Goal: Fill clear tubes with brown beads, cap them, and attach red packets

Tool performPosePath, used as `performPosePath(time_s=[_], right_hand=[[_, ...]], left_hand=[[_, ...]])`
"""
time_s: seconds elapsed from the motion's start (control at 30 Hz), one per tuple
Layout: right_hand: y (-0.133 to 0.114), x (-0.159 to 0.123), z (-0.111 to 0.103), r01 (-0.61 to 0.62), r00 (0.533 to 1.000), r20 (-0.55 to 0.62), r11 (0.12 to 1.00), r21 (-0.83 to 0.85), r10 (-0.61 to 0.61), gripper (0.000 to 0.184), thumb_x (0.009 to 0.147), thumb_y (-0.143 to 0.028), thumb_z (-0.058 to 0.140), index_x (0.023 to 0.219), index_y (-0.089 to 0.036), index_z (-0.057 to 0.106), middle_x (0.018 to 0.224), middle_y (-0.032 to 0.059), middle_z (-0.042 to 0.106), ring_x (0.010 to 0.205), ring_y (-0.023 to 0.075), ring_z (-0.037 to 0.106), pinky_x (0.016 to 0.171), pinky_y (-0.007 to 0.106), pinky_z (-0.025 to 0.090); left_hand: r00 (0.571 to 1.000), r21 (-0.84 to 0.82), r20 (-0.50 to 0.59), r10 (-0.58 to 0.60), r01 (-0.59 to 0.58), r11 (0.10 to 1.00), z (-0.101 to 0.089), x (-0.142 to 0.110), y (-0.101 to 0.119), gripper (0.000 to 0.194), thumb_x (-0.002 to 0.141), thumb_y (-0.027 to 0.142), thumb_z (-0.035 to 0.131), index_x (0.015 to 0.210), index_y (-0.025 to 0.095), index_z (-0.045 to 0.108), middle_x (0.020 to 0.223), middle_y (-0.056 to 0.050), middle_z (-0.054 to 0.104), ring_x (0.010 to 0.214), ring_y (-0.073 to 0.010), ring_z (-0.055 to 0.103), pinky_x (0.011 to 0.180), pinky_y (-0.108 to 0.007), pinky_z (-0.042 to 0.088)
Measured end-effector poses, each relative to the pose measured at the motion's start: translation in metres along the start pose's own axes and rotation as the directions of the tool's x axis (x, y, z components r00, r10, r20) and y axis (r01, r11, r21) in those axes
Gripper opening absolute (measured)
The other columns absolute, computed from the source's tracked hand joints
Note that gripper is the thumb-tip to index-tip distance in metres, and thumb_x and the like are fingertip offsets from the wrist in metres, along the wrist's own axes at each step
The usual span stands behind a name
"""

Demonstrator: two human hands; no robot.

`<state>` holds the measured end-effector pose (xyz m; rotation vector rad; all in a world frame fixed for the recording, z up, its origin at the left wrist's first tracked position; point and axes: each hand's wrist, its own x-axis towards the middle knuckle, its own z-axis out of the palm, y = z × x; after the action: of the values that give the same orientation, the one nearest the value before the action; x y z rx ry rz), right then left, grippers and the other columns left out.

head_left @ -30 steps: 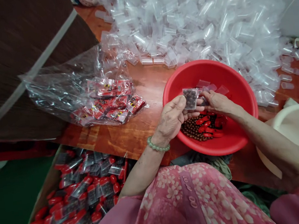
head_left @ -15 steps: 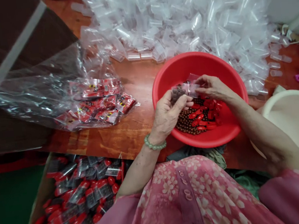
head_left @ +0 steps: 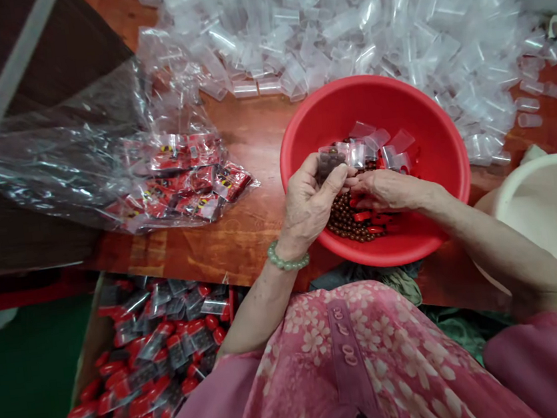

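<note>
My left hand (head_left: 310, 195) is closed around a small clear plastic container (head_left: 332, 160) with dark brown balls inside, held above the red basin (head_left: 295, 140). My right hand (head_left: 389, 189) dips into the basin, its fingers bent together and close to my left fingertips. Red shows by those fingertips, but what they grip is hidden. Beneath both hands lie loose brown balls (head_left: 347, 218) and red plastic caps (head_left: 361, 216), partly covered by the right hand. Several empty clear containers (head_left: 401, 141) rest in the basin behind the right hand.
A large heap of clear containers (head_left: 337, 21) covers the back of the wooden table (head_left: 246, 145). Red printed packets (head_left: 179, 180) lie in a clear bag to the left. Below stands a box of filled, red-capped containers (head_left: 149, 358). A cream tub (head_left: 549, 205) stands at right.
My right hand has moved down from the upper right of the held container to the red caps. Clear containers now show behind it. My left hand keeps its hold. The view has shifted slightly.
</note>
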<state>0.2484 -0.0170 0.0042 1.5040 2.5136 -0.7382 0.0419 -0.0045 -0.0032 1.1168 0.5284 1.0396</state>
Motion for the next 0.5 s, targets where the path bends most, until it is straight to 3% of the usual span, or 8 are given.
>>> performPosePath(time_s=[0.17, 0.27, 0.37, 0.43, 0.5], right_hand=[[0.004, -0.003, -0.002, -0.049, 0.999, -0.008, 0.989, 0.142, 0.051, 0.012, 0.094, -0.027, 0.057, 0.096, -0.019, 0.065, 0.083, 0.0045, 0.068, 0.072, 0.0175, 0.058, 0.072, 0.03, 0.043], [0.007, -0.004, -0.004, -0.012, 0.985, -0.155, 0.922, 0.386, 0.078, 0.022, 0.092, -0.041, 0.06, 0.098, -0.019, 0.062, 0.082, 0.002, 0.065, 0.072, 0.0168, 0.056, 0.069, 0.03, 0.044], [0.003, -0.003, -0.013, 0.062, 0.887, -0.355, 0.687, 0.724, 0.295, 0.036, 0.084, -0.049, 0.07, 0.105, -0.021, 0.063, 0.081, -0.0009, 0.062, 0.067, 0.0143, 0.054, 0.062, 0.028, 0.044], [-0.006, -0.003, -0.022, 0.121, 0.788, -0.392, 0.505, 0.855, 0.475, 0.038, 0.077, -0.048, 0.075, 0.103, -0.022, 0.063, 0.074, -0.0032, 0.06, 0.057, 0.0118, 0.05, 0.054, 0.026, 0.042], [-0.018, -0.001, -0.032, 0.197, 0.73, -0.382, 0.361, 0.911, 0.566, 0.036, 0.074, -0.044, 0.077, 0.098, -0.023, 0.062, 0.067, -0.0052, 0.056, 0.05, 0.0101, 0.047, 0.048, 0.025, 0.04]], left_hand=[[1.0, -0.011, 0.009, -0.015, 0.015, 1.0, 0.001, -0.001, 0.003, 0.037, 0.088, 0.05, 0.077, 0.102, 0.019, 0.062, 0.093, -0.002, 0.077, 0.081, -0.0106, 0.074, 0.078, -0.022, 0.059], [0.998, -0.021, 0.009, -0.058, 0.058, 0.998, 0.002, -0.003, 0.005, 0.035, 0.089, 0.047, 0.076, 0.103, 0.018, 0.062, 0.094, -0.003, 0.077, 0.082, -0.0112, 0.074, 0.082, -0.023, 0.059], [0.997, -0.046, 0.017, -0.073, 0.074, 0.996, 0.002, -0.004, 0.006, 0.037, 0.088, 0.048, 0.077, 0.104, 0.018, 0.062, 0.094, -0.004, 0.077, 0.083, -0.0117, 0.074, 0.083, -0.024, 0.059], [0.997, -0.057, 0.025, -0.075, 0.076, 0.995, 0.001, -0.004, 0.005, 0.039, 0.086, 0.049, 0.079, 0.102, 0.017, 0.062, 0.094, -0.004, 0.076, 0.082, -0.0112, 0.073, 0.083, -0.023, 0.059], [0.996, -0.062, 0.026, -0.087, 0.088, 0.994, 0.001, -0.004, 0.006, 0.04, 0.084, 0.049, 0.081, 0.101, 0.017, 0.063, 0.093, -0.004, 0.076, 0.081, -0.0109, 0.072, 0.083, -0.023, 0.058]])
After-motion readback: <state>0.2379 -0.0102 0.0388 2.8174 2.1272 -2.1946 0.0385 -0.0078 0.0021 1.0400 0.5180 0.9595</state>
